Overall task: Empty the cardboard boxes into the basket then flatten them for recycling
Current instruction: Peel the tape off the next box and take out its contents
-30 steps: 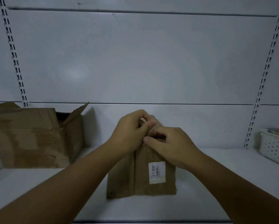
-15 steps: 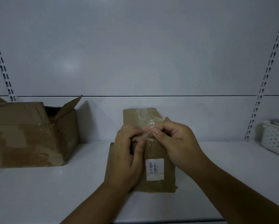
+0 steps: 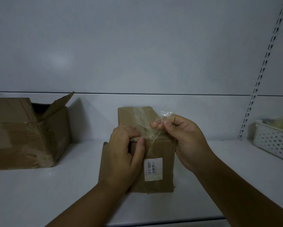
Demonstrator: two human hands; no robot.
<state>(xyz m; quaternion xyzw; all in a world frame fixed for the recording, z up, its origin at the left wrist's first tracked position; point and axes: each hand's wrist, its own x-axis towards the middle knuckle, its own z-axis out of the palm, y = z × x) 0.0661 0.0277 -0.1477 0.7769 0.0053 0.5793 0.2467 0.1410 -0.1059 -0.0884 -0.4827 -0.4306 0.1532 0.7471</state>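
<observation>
Brown boxes [image 3: 160, 154], a white perforated basket [image 3: 273, 141] (white shelf [image 3: 55, 194] too).

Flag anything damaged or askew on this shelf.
The large cardboard box on the left is battered: front creased and scuffed pale, one flap askew. Tape on the small box is half peeled, pinched by the right hand.

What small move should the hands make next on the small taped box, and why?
Probably the right hand should pull the clear tape toward the far edge of the small box while the left hand holds it down. The tape is lifted only near the front edge; the rest lies stuck along the top.
</observation>
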